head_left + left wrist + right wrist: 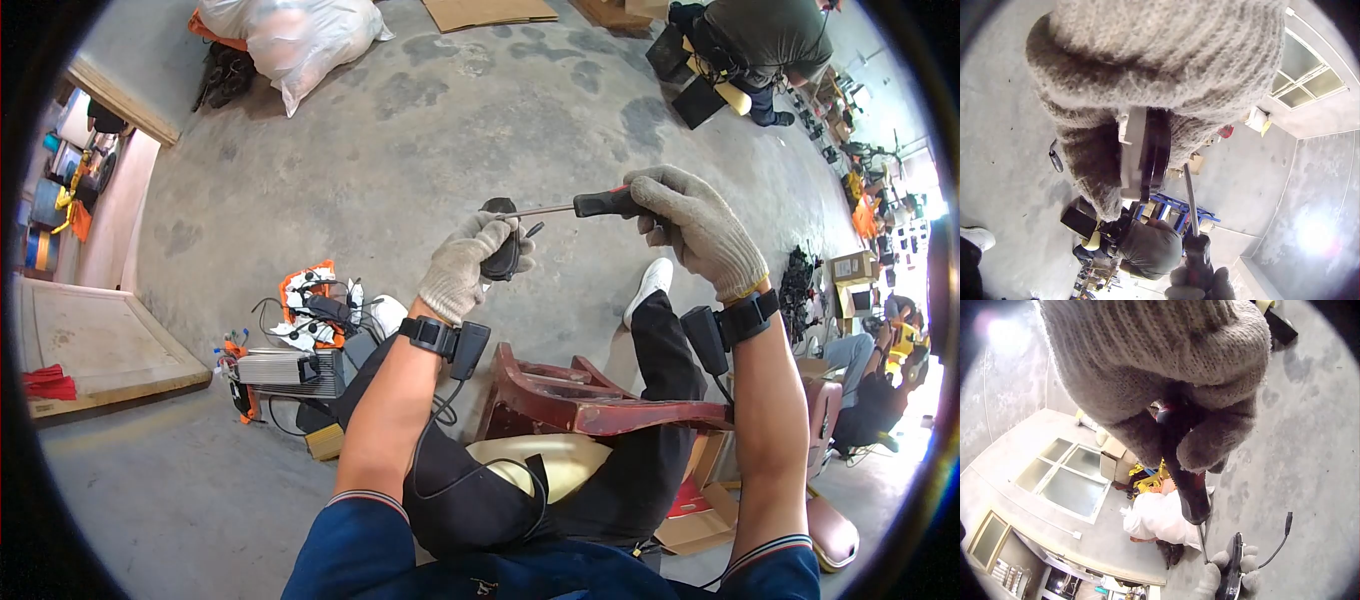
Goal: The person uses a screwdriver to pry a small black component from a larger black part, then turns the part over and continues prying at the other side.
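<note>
In a knitted glove, my left hand grips a black oval device on edge above the floor. A short cable ending in a black plug sticks out from the device. My right hand, also gloved, is wrapped around the black and red handle of a screwdriver. The screwdriver's thin metal shaft points left, its tip right at the upper end of the device. In the left wrist view a pale side of the device shows between the gloved fingers. Glove fingers cover part of the device.
A worn red wooden stool stands close in front of my lap. A finned metal box and orange-and-white parts with wires lie on the floor at left. Beyond are a white sack and another person bending at far right.
</note>
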`<state>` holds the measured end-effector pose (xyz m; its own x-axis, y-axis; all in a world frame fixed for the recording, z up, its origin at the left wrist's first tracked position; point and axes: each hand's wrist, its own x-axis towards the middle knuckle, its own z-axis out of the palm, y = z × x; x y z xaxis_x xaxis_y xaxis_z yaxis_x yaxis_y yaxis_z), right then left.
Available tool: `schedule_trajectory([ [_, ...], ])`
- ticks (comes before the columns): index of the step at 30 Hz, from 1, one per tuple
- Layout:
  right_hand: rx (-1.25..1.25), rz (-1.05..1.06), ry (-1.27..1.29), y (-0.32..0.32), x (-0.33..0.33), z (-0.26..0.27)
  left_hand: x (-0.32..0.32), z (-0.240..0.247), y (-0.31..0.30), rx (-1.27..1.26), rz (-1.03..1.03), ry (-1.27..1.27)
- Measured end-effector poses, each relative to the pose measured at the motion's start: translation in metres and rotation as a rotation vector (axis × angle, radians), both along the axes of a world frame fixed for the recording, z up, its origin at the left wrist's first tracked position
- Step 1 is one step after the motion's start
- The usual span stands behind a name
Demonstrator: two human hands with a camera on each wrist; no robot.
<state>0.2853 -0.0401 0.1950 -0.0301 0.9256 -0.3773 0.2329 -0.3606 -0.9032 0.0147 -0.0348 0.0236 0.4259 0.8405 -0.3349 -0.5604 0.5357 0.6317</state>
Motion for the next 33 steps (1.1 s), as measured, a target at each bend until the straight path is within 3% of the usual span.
schedule_trajectory([
  [33,-0.022,0.012,0.015,-0.0009,-0.0048,0.0055,0.0034,-0.0002,0.0021,-0.004,0.006,0.032],
])
